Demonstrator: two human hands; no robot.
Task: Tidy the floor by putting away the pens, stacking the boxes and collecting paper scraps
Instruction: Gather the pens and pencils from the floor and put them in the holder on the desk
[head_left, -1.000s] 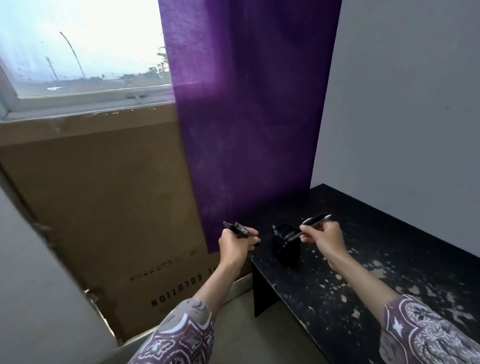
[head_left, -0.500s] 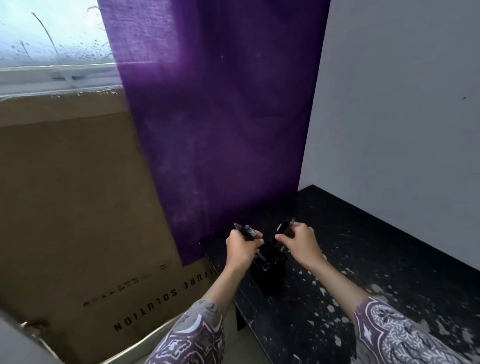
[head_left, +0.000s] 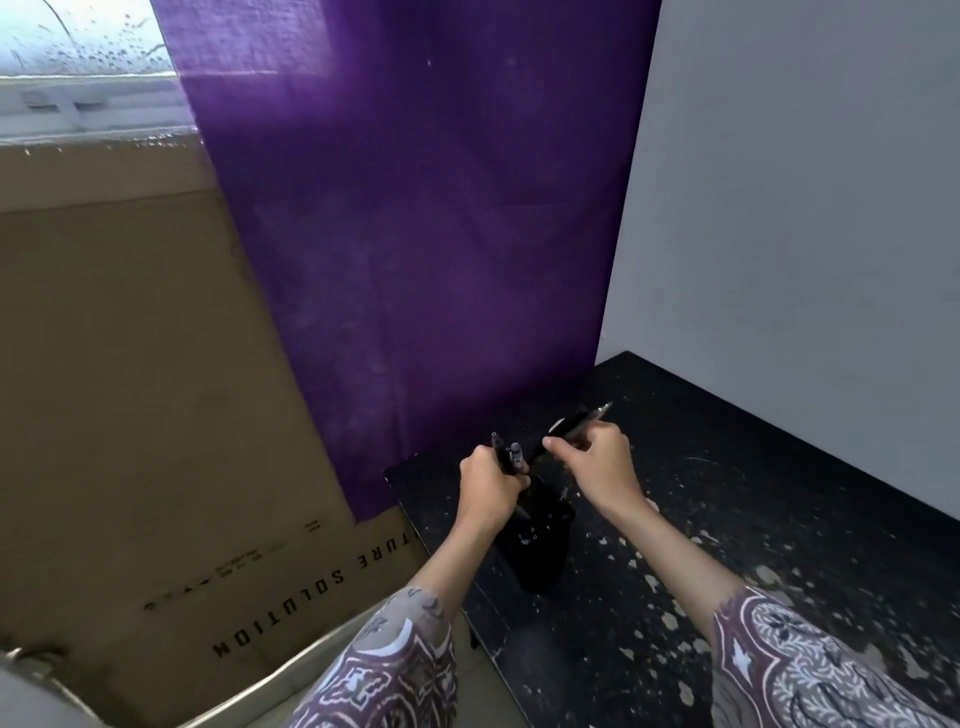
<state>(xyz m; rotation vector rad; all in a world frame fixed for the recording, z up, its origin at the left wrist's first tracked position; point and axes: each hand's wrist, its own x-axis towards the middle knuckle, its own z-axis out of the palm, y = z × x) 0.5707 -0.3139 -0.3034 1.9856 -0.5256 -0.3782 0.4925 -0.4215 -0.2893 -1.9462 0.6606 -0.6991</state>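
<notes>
A black pen holder (head_left: 540, 540) stands near the left corner of a black table (head_left: 753, 519). My left hand (head_left: 488, 491) grips a small bunch of dark pens (head_left: 506, 457) upright, just above the holder's left side. My right hand (head_left: 597, 462) pinches one dark pen (head_left: 576, 423) that lies slanted, its silver tip pointing up and right, above the holder. The holder's opening is partly hidden by my hands.
A purple curtain (head_left: 415, 234) hangs behind the table. A large cardboard sheet (head_left: 130, 389) leans under the window at left. A grey wall (head_left: 805, 208) borders the table on the right. The tabletop is speckled with pale chipped spots.
My right hand has lifted its pen up and to the right, away from the holder's mouth. The left hand still holds its pens, now more upright. The view has shifted slightly.
</notes>
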